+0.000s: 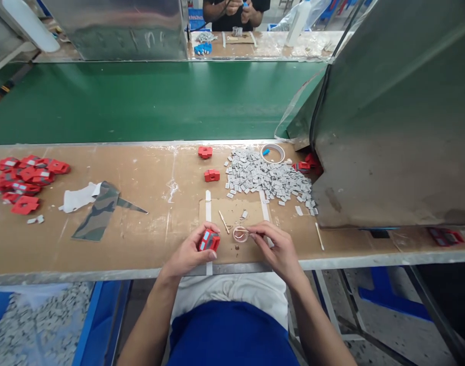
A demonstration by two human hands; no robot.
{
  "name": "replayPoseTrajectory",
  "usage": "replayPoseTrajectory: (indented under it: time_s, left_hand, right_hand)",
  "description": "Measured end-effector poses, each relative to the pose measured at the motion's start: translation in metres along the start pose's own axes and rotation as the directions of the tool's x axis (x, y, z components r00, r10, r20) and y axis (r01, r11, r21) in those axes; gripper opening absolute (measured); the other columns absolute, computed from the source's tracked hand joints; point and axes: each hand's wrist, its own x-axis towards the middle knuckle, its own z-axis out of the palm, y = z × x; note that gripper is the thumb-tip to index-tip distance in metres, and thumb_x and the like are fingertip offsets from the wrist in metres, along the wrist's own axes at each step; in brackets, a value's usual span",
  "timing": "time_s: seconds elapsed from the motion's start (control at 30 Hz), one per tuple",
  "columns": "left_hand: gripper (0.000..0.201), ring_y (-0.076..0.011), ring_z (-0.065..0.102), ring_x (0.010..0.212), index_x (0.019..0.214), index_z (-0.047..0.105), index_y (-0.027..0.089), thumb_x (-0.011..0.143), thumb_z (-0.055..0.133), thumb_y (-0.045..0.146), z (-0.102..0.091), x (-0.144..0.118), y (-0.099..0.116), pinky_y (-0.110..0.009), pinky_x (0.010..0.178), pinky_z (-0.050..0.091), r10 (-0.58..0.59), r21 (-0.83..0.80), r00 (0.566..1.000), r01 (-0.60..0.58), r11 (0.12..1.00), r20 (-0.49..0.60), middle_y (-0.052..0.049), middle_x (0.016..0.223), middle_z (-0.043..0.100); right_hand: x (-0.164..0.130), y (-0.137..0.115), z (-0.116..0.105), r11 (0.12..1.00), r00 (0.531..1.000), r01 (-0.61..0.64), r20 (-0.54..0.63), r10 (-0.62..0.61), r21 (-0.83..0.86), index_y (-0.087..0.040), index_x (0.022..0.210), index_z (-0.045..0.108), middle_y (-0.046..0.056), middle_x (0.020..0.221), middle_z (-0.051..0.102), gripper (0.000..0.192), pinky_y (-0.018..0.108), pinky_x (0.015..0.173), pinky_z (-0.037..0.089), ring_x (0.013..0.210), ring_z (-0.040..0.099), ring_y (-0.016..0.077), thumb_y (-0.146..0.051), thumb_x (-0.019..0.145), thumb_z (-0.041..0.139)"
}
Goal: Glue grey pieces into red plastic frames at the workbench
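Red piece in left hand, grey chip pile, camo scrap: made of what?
Red piece: probably moulded plastic, satin; crisp edges, even red. Grey chip pile: likely matt plastic, uniform and without metallic glare; coated metal possible. Camo scrap: seems matt fabric; blotchy pattern, cut-looking edges, weave too small to see.

A factory workroom is shown by what is set out here. Beyond the right hand (279,250), many small grey pieces (268,175) are heaped on a long work table (148,244). Far to the left of the left hand (187,251), lots of red parts (26,175) are piled up. Past both hands, a wide green belt (160,101) is seen, with another person (228,21) at a bench (263,52) across it. Below and left of the left hand, more grey bits (60,315) are held in a blue bin (94,315).
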Motion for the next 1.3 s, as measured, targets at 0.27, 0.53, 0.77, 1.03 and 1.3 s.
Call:
replayPoseTrajectory:
  time_s: [0.27, 0.53, 0.77, 1.03, 1.3]
  left_hand:
    - [0.059, -0.0192, 0.068, 0.095, 0.142, 0.063, 0.023, 0.092, 0.077, 0.049, 0.007, -0.006, 0.001, -0.035, 0.09, 0.055, -0.057, -0.281, 0.996, 0.037, 0.959, -0.062, -0.01, 0.113, 0.07]
    - [0.048, -0.0202, 0.074, 0.086, 0.109, 0.075, 0.017, 0.073, 0.094, 0.042, 0.005, -0.002, -0.013, -0.032, 0.082, 0.06, 0.106, -0.046, 0.977, -0.116, 0.992, -0.186, -0.007, 0.097, 0.077]
    - [0.021, -0.0193, 0.071, 0.085, 0.101, 0.076, 0.019, 0.085, 0.083, 0.03, 0.016, -0.004, -0.021, -0.027, 0.075, 0.056, 0.335, 0.329, 0.924, -0.263, 0.907, -0.184, -0.007, 0.096, 0.077]
    - [0.018, -0.0183, 0.068, 0.081, 0.108, 0.077, 0.019, 0.09, 0.073, 0.018, 0.019, -0.005, -0.025, -0.026, 0.071, 0.052, 0.472, 0.632, 0.879, -0.326, 0.703, -0.071, -0.007, 0.093, 0.074]
    - [0.022, -0.0155, 0.067, 0.08, 0.113, 0.074, 0.019, 0.091, 0.073, 0.012, 0.018, -0.005, -0.03, -0.022, 0.068, 0.052, 0.54, 0.672, 0.842, -0.393, 0.628, -0.013, -0.005, 0.093, 0.071]
  right_hand:
    - [-0.004, 0.01, 0.011, 0.963, 0.949, -0.176, -0.224, 0.221, 0.203, -0.022, 0.091, 0.076, 0.01, 0.093, 0.08, 0.031, 0.037, 0.078, 0.061, 0.087, 0.075, 0.0236, -0.052, 0.095, 0.071]
    - [-0.01, 0.02, 0.015, 0.831, 0.866, -0.344, -0.193, 0.461, 0.437, -0.021, 0.086, 0.073, 0.008, 0.082, 0.08, 0.046, 0.035, 0.072, 0.062, 0.074, 0.073, 0.0213, -0.066, 0.082, 0.079]
    - [-0.009, 0.012, 0.014, 0.824, 0.85, -0.335, -0.231, 0.474, 0.456, -0.021, 0.083, 0.072, 0.007, 0.078, 0.079, 0.045, 0.032, 0.067, 0.061, 0.069, 0.072, 0.0194, -0.064, 0.082, 0.081]
    - [-0.016, -0.032, 0.02, 0.986, 0.959, -0.079, -0.26, 0.116, 0.149, -0.022, 0.09, 0.074, 0.009, 0.088, 0.082, 0.019, 0.034, 0.078, 0.065, 0.084, 0.08, 0.023, -0.038, 0.099, 0.07]
    - [-0.009, -0.036, 0.032, 0.996, 0.979, 0.088, -0.185, -0.086, 0.006, -0.022, 0.093, 0.07, 0.003, 0.086, 0.081, 0.008, 0.024, 0.073, 0.062, 0.078, 0.079, 0.0173, -0.016, 0.098, 0.068]
